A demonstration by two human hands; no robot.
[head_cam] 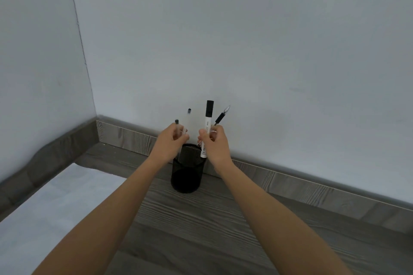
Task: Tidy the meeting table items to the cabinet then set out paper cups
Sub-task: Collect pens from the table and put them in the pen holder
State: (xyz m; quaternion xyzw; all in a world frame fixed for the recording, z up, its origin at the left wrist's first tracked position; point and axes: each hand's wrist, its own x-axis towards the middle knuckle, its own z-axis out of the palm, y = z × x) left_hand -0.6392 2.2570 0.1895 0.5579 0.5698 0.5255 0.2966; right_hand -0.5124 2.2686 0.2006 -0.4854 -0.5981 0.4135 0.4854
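Observation:
A black mesh pen holder (pixel 187 175) stands on the grey wood-grain cabinet top (pixel 223 219) close to the wall. My left hand (pixel 172 143) is closed on two clear pens (pixel 187 118) with black end caps, held upright just above the holder's left rim. My right hand (pixel 215 143) grips a white marker (pixel 207 127) with a black cap and a black-tipped pen (pixel 221 117), both pointing up. The marker's lower end hangs at the holder's right rim. The holder's inside looks dark; I cannot tell what is in it.
A white sheet (pixel 55 203) lies on the surface at the left. A grey upstand (pixel 312 187) runs along the back and left edges against the pale walls, which meet in a corner at the left.

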